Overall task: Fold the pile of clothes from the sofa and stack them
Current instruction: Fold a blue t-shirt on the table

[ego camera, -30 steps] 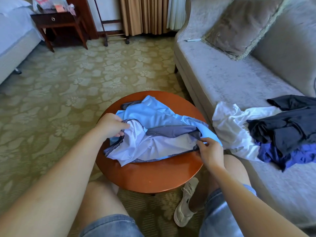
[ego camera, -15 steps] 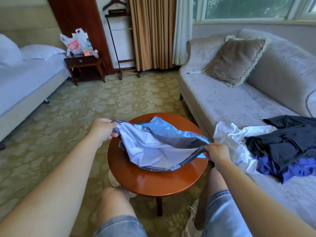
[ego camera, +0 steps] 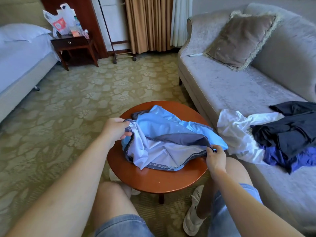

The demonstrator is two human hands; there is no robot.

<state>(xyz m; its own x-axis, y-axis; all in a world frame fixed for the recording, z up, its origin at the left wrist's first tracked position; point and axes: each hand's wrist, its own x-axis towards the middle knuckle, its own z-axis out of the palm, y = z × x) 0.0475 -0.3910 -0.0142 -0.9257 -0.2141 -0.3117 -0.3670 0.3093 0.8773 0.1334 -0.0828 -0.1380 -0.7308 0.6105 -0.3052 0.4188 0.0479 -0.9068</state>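
Presently: light-blue garment (ego camera: pixel 171 132), rumpled on round wooden table (ego camera: pixel 153 180); left hand (ego camera: pixel 114 130) and right hand (ego camera: pixel 215 159) each pinch its grey-trimmed hem. Unfolded clothes pile (ego camera: pixel 273 134) on sofa (ego camera: pixel 230 93).

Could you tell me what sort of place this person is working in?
Probably a hotel room, or else a bedroom: a made bed with a nightstand beside it, a sofa, and patterned carpet across the floor.

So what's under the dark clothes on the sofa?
A crumpled white cloth garment and a purple-blue fabric garment poke out from under the dark navy clothes on the grey velvet sofa. Whatever else lies beneath is covered.
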